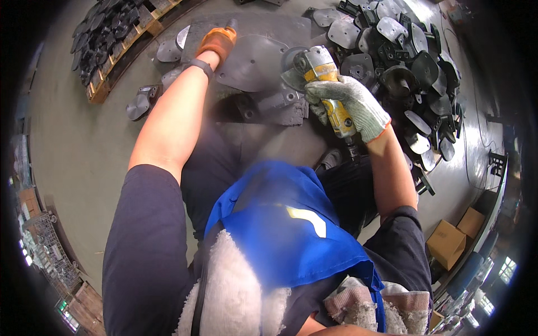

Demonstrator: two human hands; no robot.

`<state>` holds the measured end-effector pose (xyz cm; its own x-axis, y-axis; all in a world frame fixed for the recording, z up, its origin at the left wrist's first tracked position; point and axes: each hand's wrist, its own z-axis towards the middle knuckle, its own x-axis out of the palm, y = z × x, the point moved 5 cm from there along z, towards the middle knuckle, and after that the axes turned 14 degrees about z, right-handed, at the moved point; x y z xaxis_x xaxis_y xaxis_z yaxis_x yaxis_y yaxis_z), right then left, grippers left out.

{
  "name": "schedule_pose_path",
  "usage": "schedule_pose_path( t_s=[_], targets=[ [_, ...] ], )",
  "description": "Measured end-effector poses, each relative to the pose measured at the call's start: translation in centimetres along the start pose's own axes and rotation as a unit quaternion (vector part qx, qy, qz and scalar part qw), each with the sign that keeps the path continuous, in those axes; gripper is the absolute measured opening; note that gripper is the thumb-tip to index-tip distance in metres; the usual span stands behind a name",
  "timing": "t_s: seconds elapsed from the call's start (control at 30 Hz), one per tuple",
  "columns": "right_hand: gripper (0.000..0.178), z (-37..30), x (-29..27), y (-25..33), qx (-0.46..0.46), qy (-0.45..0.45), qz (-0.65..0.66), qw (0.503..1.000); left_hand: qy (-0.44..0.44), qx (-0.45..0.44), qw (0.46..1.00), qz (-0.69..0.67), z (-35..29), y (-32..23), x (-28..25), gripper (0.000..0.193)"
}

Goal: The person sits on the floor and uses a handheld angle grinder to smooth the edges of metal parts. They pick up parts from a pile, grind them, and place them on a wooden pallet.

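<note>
Grinder up against the edge of a flat metal plate, one hand on each side of the job.
Looks like edge-dressing to me: the dark plate point(252, 63) lies flat on a dark slab point(274, 26) in front of the person, and the right hand point(352, 101), in a pale knit glove, is wrapped around a yellow grinder point(338, 116), its disc point(291, 59) at the plate's right edge. Can't tell if it's actually touching. The left hand point(217, 45), in an orange glove, is at the plate's upper-left edge; can't make out how far its fingers are closed or whether it's gripping anything. I'd say the next move calls for a steady plate, an even disc angle and left fingers well clear.
</note>
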<state>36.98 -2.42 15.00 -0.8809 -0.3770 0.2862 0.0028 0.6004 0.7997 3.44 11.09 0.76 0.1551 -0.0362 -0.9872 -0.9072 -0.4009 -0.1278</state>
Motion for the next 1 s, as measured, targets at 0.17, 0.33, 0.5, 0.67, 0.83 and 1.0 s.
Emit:
schedule_pose_path(
  t_s=[0.17,0.33,0.5,0.67,0.83,1.0],
  targets=[
    [0.031,2.5,1.3,0.4,0.012,0.0,0.019,1.0,-0.026,0.004,0.999,-0.028,-2.5,-0.1,-2.2,0.058],
    [0.036,5.6,2.0,0.2,0.016,0.023,0.035,0.999,-0.043,0.02,0.998,-0.038,-2.5,0.1,-1.8,0.051],
    [0.036,3.9,2.9,1.6,0.028,-0.013,-0.023,0.999,-0.018,-0.008,0.996,-0.088,-3.8,-0.2,-3.0,0.049],
    [0.037,4.4,1.9,1.1,0.001,-0.031,-0.004,1.0,-0.06,0.036,0.995,-0.072,-3.7,-0.3,-3.0,0.049],
    [0.034,6.7,2.7,1.0,0.022,-0.021,-0.06,0.998,-0.03,0.015,0.997,-0.072,-3.0,0.0,-2.2,0.046],
    [0.034,5.0,1.8,0.9,0.02,-0.032,-0.057,0.998,-0.024,0.031,0.997,-0.07,-4.3,-0.4,-3.6,0.042]
  ],
)
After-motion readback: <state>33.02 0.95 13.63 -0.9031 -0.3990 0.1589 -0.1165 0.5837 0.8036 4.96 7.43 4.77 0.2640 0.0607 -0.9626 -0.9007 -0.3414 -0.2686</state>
